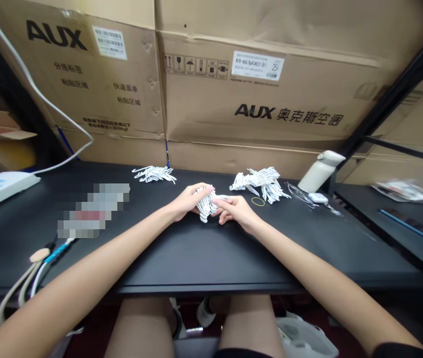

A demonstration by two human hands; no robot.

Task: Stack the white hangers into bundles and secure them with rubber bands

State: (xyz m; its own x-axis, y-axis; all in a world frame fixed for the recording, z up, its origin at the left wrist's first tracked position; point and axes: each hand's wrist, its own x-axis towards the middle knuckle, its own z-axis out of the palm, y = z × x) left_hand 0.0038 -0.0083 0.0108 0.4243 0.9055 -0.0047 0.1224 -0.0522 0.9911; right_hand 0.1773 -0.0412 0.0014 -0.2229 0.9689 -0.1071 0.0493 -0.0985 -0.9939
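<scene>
My left hand (192,199) is closed around a bundle of thin white hooks (207,205), held just above the black table. On the bundle's right side, my right hand (235,210) pinches white hook ends between thumb and fingers; how many it grips is hidden. A loose pile of similar white hooks (155,173) lies behind and to the left of my hands. To the right is a larger heap of white hooks (265,181), with a yellow rubber band (258,201) in front of it.
Large cardboard boxes (204,109) stand along the back of the black table (181,258). At the right are a white bottle (317,171) and a small white case (318,198) with a cable. To the left lie a power strip (2,189) and a blurred-out item (95,211).
</scene>
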